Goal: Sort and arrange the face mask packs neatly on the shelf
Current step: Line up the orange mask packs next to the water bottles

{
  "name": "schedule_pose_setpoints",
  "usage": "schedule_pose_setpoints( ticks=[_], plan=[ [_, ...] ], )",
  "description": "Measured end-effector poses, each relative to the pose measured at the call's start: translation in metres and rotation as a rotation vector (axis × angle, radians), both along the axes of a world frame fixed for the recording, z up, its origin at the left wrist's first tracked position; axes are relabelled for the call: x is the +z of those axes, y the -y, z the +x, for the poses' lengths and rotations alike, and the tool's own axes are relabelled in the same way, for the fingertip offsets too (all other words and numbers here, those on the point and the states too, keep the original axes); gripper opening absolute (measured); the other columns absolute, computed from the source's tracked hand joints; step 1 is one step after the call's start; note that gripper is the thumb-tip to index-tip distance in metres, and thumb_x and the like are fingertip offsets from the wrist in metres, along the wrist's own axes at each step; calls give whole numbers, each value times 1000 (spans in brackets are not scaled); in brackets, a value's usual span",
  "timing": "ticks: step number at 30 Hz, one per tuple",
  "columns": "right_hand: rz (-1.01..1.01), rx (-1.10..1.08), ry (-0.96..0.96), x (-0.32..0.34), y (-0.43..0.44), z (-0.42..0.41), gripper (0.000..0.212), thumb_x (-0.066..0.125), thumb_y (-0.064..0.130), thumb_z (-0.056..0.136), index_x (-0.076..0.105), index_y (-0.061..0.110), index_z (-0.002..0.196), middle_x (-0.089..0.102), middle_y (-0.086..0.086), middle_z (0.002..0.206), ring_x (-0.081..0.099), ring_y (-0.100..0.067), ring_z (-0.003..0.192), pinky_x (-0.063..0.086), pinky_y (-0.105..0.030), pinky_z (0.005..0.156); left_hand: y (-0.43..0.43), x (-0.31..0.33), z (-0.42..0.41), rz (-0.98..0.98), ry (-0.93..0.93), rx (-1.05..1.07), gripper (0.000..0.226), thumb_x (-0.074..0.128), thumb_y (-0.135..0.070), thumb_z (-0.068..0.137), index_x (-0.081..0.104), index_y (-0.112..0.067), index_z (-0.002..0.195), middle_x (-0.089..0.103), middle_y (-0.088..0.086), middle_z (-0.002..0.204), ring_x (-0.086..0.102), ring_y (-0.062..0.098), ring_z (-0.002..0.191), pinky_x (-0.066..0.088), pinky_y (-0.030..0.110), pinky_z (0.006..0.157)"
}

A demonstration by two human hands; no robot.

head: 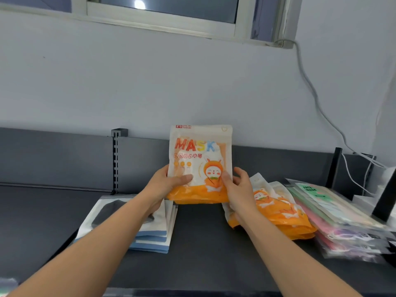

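An orange and white mask pack (200, 155) with a rabbit cartoon and the word MASK stands upright above the dark shelf (199, 243). My left hand (165, 185) grips its lower left edge and my right hand (237, 187) grips its lower right edge. A stack of white and blue packs (150, 239) showing a black mask lies on the shelf under my left forearm. To the right lies a pile of matching orange packs (276, 209). Further right lies a slanted pile of clear packs (334, 213) in green, pink and purple.
A dark back panel (53, 159) with a slotted upright (115, 161) runs behind the shelf. A black post (334, 168) and white cables (351, 174) stand at the right rear. Above are a pale wall and a window frame (162, 18).
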State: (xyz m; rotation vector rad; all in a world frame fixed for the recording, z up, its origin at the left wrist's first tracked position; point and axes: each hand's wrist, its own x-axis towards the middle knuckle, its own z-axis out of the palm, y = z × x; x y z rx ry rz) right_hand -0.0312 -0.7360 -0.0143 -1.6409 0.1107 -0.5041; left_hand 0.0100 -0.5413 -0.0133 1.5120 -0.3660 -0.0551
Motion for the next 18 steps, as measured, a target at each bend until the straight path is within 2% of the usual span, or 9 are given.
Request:
schedule_pose_setpoints(
  ticks=[3, 6, 10, 11, 13, 15, 18],
  plan=[
    [4, 38, 16, 2, -6, -2, 60, 60, 39, 93, 37, 20, 145, 59, -6, 130, 63, -21, 110, 56, -42, 91, -9, -1, -9, -48, 41, 68, 62, 79, -29, 75, 52, -25, 130, 69, -1, 118, 68, 23, 105, 54, 48, 92],
    [-26, 76, 44, 2, -19, -5, 56, 61, 42, 92, 41, 25, 141, 62, -4, 123, 65, -19, 105, 58, -41, 87, -20, -1, -23, -63, 119, 144, 62, 75, -32, 80, 46, -32, 135, 68, -4, 120, 69, 21, 104, 57, 45, 88],
    [-84, 138, 119, 5, -45, -10, 47, 56, 42, 95, 42, 35, 139, 63, 4, 110, 66, -11, 94, 57, -27, 69, -38, -1, -41, -32, 171, 317, 57, 60, -42, 91, 37, -36, 142, 63, -6, 125, 67, 15, 101, 57, 33, 75],
    [-108, 155, 132, 6, -53, -11, 46, 54, 42, 96, 42, 36, 140, 63, 5, 111, 66, -10, 95, 56, -26, 70, -44, 0, -45, -20, 164, 357, 59, 57, -47, 91, 34, -37, 144, 61, -5, 127, 66, 15, 102, 57, 33, 76],
    [-156, 184, 145, 7, -70, -11, 44, 51, 42, 98, 45, 35, 141, 63, 6, 120, 64, -12, 103, 58, -35, 82, -59, 1, -51, -11, 133, 407, 61, 52, -57, 90, 33, -37, 144, 61, -4, 128, 65, 18, 105, 56, 41, 86],
    [-179, 210, 147, 8, -89, -12, 43, 48, 42, 99, 47, 33, 141, 62, 7, 126, 62, -14, 111, 56, -41, 91, -76, 2, -59, -34, 97, 431, 50, 47, -55, 93, 40, -34, 139, 65, -4, 122, 67, 19, 103, 55, 45, 90],
    [-228, 261, 141, 11, -120, -13, 43, 42, 41, 102, 45, 31, 143, 59, 7, 131, 59, -15, 117, 54, -42, 95, -106, 4, -69, -63, 42, 482, 40, 41, -48, 98, 45, -31, 134, 67, -2, 120, 68, 20, 102, 57, 43, 88]
  ],
)
